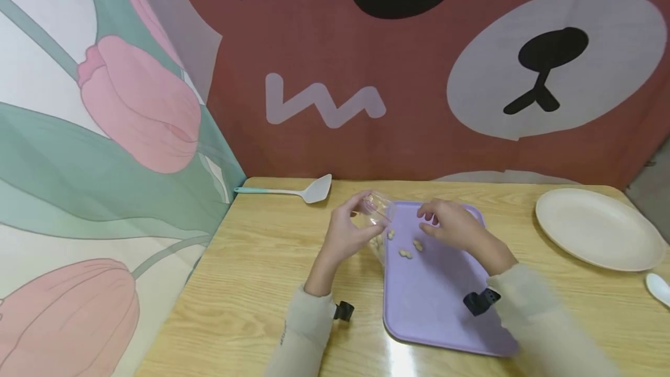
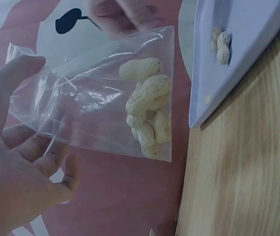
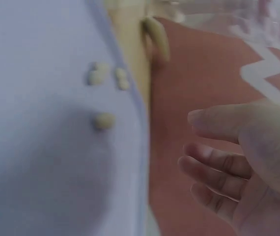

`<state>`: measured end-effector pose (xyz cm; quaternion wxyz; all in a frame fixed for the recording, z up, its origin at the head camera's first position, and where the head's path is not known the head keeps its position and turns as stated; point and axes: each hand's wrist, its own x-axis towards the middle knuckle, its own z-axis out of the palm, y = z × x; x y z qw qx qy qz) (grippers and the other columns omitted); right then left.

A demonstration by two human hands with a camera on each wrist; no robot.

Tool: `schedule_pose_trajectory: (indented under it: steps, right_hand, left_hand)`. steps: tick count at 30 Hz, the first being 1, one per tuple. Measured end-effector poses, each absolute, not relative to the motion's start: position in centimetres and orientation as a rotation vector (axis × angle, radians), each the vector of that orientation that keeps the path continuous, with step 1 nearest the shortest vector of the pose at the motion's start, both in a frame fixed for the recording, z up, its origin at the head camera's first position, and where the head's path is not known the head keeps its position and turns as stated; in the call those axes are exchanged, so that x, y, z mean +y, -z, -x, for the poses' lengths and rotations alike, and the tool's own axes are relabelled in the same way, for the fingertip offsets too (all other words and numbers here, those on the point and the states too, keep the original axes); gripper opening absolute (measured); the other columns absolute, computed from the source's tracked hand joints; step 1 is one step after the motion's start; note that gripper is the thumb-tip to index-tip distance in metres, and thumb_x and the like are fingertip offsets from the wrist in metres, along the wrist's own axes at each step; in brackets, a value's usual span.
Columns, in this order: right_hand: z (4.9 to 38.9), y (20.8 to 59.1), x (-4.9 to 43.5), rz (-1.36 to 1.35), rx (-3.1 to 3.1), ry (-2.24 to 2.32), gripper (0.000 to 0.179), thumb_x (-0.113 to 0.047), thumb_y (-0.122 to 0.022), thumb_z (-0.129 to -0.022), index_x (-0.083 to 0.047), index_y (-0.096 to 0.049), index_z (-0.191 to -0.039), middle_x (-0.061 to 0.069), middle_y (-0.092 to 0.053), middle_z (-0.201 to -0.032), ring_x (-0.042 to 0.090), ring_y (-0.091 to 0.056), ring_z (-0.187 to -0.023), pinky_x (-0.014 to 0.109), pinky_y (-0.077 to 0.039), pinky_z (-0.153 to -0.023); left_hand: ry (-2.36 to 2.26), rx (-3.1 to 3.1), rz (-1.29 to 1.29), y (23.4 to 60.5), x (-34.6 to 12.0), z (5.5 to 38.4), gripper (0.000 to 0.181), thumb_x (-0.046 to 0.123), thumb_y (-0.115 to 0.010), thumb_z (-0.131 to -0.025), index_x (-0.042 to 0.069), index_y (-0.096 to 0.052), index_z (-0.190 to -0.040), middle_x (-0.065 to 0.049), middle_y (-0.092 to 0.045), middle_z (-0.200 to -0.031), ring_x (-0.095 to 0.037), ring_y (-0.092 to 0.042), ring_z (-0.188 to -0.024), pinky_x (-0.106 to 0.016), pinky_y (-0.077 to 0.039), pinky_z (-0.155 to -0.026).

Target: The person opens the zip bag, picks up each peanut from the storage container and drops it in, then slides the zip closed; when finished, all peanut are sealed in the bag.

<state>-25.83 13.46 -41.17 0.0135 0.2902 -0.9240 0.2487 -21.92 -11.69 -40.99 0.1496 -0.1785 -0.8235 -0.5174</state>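
Observation:
My left hand [image 1: 345, 234] holds a clear plastic bag [image 2: 91, 101] by its mouth, with the thumb on one side and the fingers spread on the other. Several unshelled peanuts [image 2: 147, 98] are gathered at the bottom of the bag. Just right of it, my right hand [image 1: 454, 224] hovers over the purple tray [image 1: 434, 301], its fingers loosely bent with nothing between them. Three peanuts [image 1: 405, 253] lie on the tray near its left edge, between the two hands. In the right wrist view they sit well apart from the fingertips [image 3: 195, 117].
A spatula [image 1: 316, 190] with a pale green handle lies at the table's back left edge. On the right are a large cream plate [image 1: 591, 230] and a white spoon [image 1: 658, 288]. Printed cloth hangs behind and left of the wooden table [image 1: 251, 284].

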Motion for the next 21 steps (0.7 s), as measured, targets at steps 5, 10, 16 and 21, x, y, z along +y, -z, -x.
schedule_pose_trajectory:
  steps: [5, 10, 16, 21]
  right_hand:
    - [25.9, 43.7, 13.1, -0.932, -2.882, -0.828, 0.017, -0.005, -0.073, -0.083, 0.001, -0.072, -0.098, 0.003, -0.064, -0.081, 0.019, -0.059, -0.073, 0.037, -0.049, -0.064]
    - [25.8, 45.4, 12.5, -0.939, -2.893, -0.852, 0.013, -0.005, -0.074, -0.083, -0.001, -0.072, -0.095, 0.0, -0.062, -0.077, 0.015, -0.057, -0.071, 0.038, -0.049, -0.067]
    - [25.4, 46.2, 12.1, -0.957, -2.894, -0.834, 0.011, -0.003, -0.073, -0.082, -0.001, -0.073, -0.093, -0.001, -0.062, -0.076, 0.015, -0.058, -0.072, 0.039, -0.051, -0.069]
    - [25.4, 46.4, 11.9, -0.972, -2.891, -0.801, 0.01, -0.001, -0.073, -0.082, -0.003, -0.073, -0.092, -0.001, -0.062, -0.076, 0.014, -0.057, -0.071, 0.039, -0.051, -0.069]
  left_hand:
    - [1.496, -2.35, 0.525, 40.9, -11.7, 21.9, 0.062, 0.019, -0.082, -0.076, 0.003, -0.06, -0.132, -0.006, -0.069, -0.097, -0.025, -0.062, -0.093, -0.052, -0.047, -0.085]
    - [1.509, -2.343, 0.526, 41.0, -11.8, 21.9, 0.062, 0.018, -0.083, -0.076, 0.003, -0.061, -0.132, -0.006, -0.069, -0.098, -0.024, -0.062, -0.093, -0.053, -0.047, -0.085]
    - [1.501, -2.336, 0.531, 41.1, -11.9, 22.0, 0.062, 0.019, -0.083, -0.077, 0.003, -0.061, -0.132, -0.005, -0.069, -0.097, -0.023, -0.062, -0.092, -0.051, -0.047, -0.085]
    - [1.5, -2.34, 0.527, 41.1, -12.0, 22.0, 0.062, 0.021, -0.083, -0.077, 0.003, -0.061, -0.132, -0.005, -0.069, -0.097, -0.019, -0.062, -0.092, -0.052, -0.047, -0.084]
